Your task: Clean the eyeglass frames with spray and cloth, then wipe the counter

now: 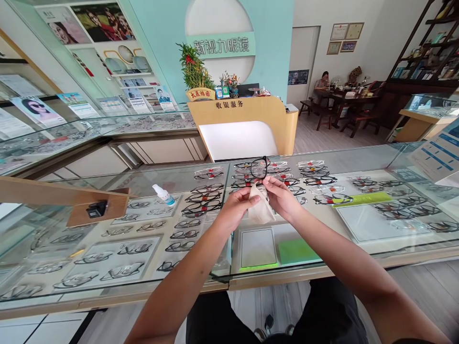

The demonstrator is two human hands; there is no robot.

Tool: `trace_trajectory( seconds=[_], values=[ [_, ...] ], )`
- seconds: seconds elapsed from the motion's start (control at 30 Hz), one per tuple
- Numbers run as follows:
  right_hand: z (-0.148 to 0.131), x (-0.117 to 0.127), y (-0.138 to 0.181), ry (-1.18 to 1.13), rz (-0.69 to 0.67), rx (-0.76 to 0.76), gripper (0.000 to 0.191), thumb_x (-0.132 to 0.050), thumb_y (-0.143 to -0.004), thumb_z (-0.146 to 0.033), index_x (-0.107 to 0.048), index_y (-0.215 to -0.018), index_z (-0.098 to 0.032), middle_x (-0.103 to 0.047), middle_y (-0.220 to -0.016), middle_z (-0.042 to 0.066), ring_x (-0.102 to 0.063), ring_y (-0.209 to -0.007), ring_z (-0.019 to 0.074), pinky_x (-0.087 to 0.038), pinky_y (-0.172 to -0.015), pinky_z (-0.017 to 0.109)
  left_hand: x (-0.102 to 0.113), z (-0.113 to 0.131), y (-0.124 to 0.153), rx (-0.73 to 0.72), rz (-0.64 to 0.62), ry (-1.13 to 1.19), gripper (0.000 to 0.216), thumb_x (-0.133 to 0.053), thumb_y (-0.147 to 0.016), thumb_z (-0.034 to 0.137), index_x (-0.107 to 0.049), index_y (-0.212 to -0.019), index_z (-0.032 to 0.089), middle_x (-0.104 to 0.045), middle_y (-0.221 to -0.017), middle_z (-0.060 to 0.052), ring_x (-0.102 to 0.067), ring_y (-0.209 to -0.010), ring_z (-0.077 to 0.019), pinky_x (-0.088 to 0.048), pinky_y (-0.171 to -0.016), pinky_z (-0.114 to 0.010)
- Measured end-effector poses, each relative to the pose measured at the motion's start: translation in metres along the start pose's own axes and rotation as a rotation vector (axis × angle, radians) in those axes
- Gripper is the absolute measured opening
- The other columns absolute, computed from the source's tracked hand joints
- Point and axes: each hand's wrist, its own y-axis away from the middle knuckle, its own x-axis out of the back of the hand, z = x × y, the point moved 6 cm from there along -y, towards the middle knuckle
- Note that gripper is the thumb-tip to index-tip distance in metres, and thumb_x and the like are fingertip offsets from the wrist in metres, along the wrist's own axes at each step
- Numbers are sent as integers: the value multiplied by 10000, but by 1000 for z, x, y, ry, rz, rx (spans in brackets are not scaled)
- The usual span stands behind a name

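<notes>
A pair of black-framed eyeglasses point(258, 168) is held up on end above the glass display counter. My left hand point(234, 204) pinches a cream cleaning cloth point(261, 210) at the lower part of the glasses. My right hand point(281, 196) grips the frame from the other side, its thumb and fingers closed beside the cloth. The cloth hangs down between both hands and hides the lower lens. A small white spray bottle with a blue label point(164, 195) stands on the glass to the left of my hands.
Under the counter's glass top point(201, 282) lie several rows of eyeglasses. A wooden stand point(96, 210) with a small black object is at the left. A printed sign point(439, 155) stands at the right. Beyond are a reception desk point(247, 114) and a seated person point(322, 82).
</notes>
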Motion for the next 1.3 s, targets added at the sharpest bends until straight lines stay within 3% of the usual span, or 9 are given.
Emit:
trace_trajectory(
  seconds=[0.13, 0.23, 0.4, 0.57, 0.7, 0.87, 1.07, 1.3],
  values=[
    [1, 2, 1, 13, 9, -27, 376, -1021, -690, -466, -734, -812, -254, -751, -878, -8, -580, -716, 167, -449, -704, 310, -6, -1, 2, 16, -107, 24, 410, -976, -743, 438, -843, -1030, 177, -816, -975, -93, -729, -872, -218, -543, -842, -334],
    [1, 2, 2, 1, 16, -47, 360, -1023, -700, -452, -749, -808, -246, -726, -807, -28, -455, -593, 120, -382, -604, 282, -8, -1, 4, 28, -115, 80, 419, -964, -747, 447, -849, -1062, 197, -818, -1033, -103, -747, -950, -256, -556, -890, -371],
    [2, 2, 1, -51, 20, -47, 364, -1038, -680, -438, -766, -824, -243, -781, -908, 1, -642, -777, 168, -483, -705, 279, -10, 0, 7, 0, -60, -25, 554, -1012, -681, 369, -829, -1184, 223, -814, -1102, -81, -725, -1006, -240, -548, -903, -342],
    [4, 5, -1, -47, 36, -32, 356, -1023, -701, -432, -751, -844, -252, -797, -948, 5, -672, -816, 188, -532, -775, 314, -10, 0, 7, -51, 56, -51, 594, -1060, -585, 346, -813, -1102, 191, -809, -1024, -58, -702, -897, -196, -542, -832, -301],
    [6, 3, 0, -59, 52, -45, 378, -1032, -686, -425, -730, -834, -253, -788, -930, -11, -657, -779, 171, -528, -735, 295, -7, -4, 6, -85, 136, -27, 521, -1027, -652, 444, -816, -1056, 192, -802, -951, -39, -680, -821, -166, -514, -769, -277],
    [10, -3, 4, -42, 26, -65, 406, -1034, -682, -446, -707, -833, -259, -741, -847, -39, -609, -703, 150, -494, -675, 279, -5, -10, 2, -97, 156, 56, 539, -906, -768, 645, -816, -1042, 190, -816, -958, -74, -736, -916, -233, -543, -805, -329],
    [12, -6, 6, -49, 33, -63, 418, -1040, -656, -432, -696, -822, -263, -727, -868, -37, -604, -739, 159, -481, -688, 280, -10, -11, 5, -77, 123, 37, 588, -991, -700, 545, -790, -1136, 206, -817, -1012, -53, -722, -911, -199, -529, -811, -302],
    [8, -14, 10, 59, -2, 4, 348, -978, -718, -455, -694, -789, -266, -711, -914, -24, -592, -808, 174, -460, -764, 297, -5, -6, 7, -141, 226, -11, 573, -982, -669, 613, -762, -996, 198, -780, -892, -23, -668, -775, -165, -505, -733, -292]
  ],
)
